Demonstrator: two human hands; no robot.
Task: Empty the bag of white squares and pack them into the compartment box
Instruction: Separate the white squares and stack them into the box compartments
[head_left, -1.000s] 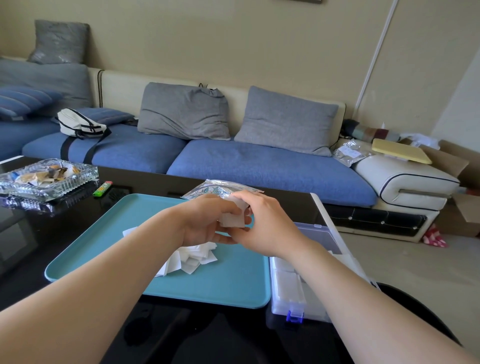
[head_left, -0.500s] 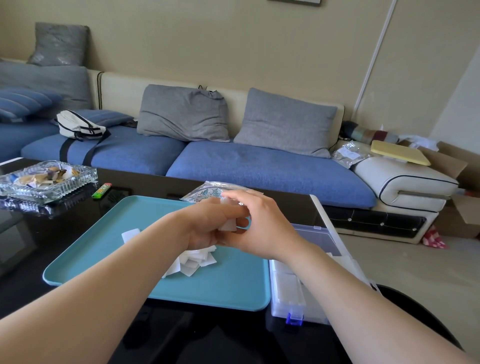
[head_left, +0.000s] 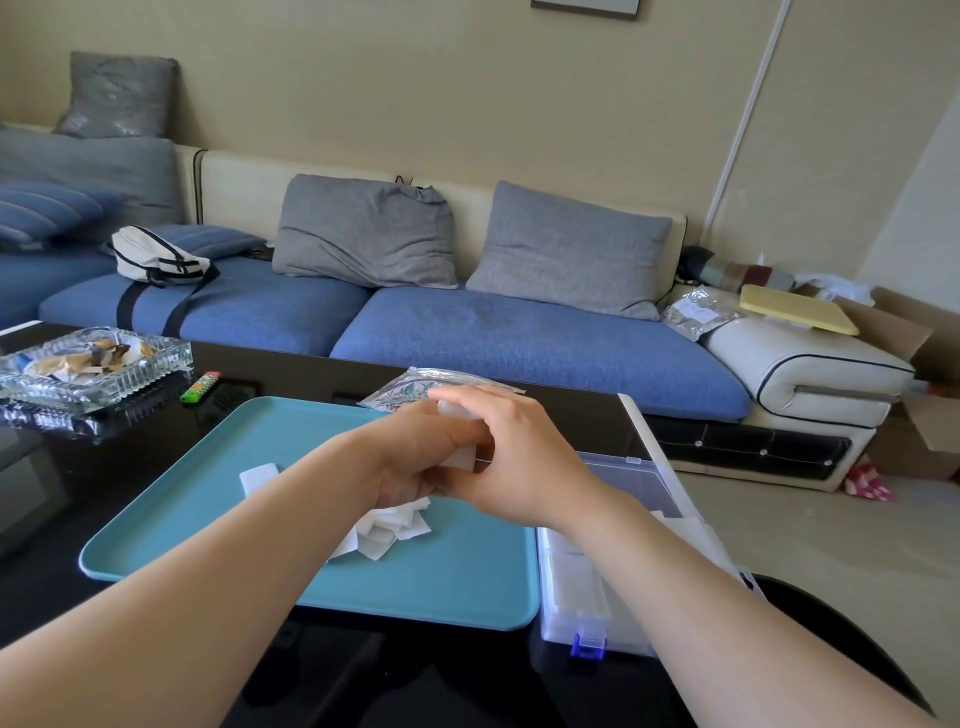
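— White squares (head_left: 387, 530), where are they lying rn?
— Black table (head_left: 52, 499) is carrying a teal tray (head_left: 208, 499); loose pile is sitting mid-tray. Clear compartment box (head_left: 623, 613) is standing just right of it.
— Bag? Hands?
— Silver bag (head_left: 405, 387) is lying at tray's far edge. Left hand (head_left: 410, 457) & right hand (head_left: 519, 457) are hovering over the pile, fingers of both curling round a small stack (head_left: 462, 460) btw them. One stray square (head_left: 258, 478) is lying apart, left.

Glass ashtray (head_left: 93, 364) near what seems a lighter (head_left: 200, 387); blue sofa (head_left: 519, 338) behind.
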